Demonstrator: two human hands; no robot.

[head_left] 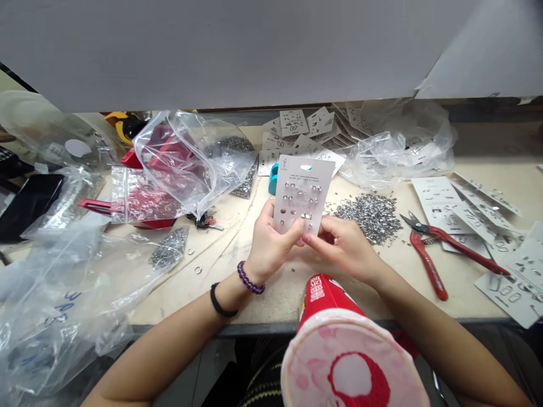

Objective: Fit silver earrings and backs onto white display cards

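White card (302, 192) with small metal rings clipped in rows sat upright between both hands, held above the table (263, 294) near its front edge. Left hand (268, 244) gripped the card's lower left edge, thumb pressed on the front. Right hand (344, 249) was pinched narrow at the card's bottom right; whether it held a loose ring could not be told. Most holes on the card looked filled, a few lower ones seemed bare, so this card was judged well along but not finished. Loose pile of metal rings (370, 212) lay just right of the hands, a stack of cards (305, 135) behind, more cards (487, 226) spread far right. Red-handled pliers (432, 254) lay untouched right of the pile. Plastic bags (186, 158) crowded the left.
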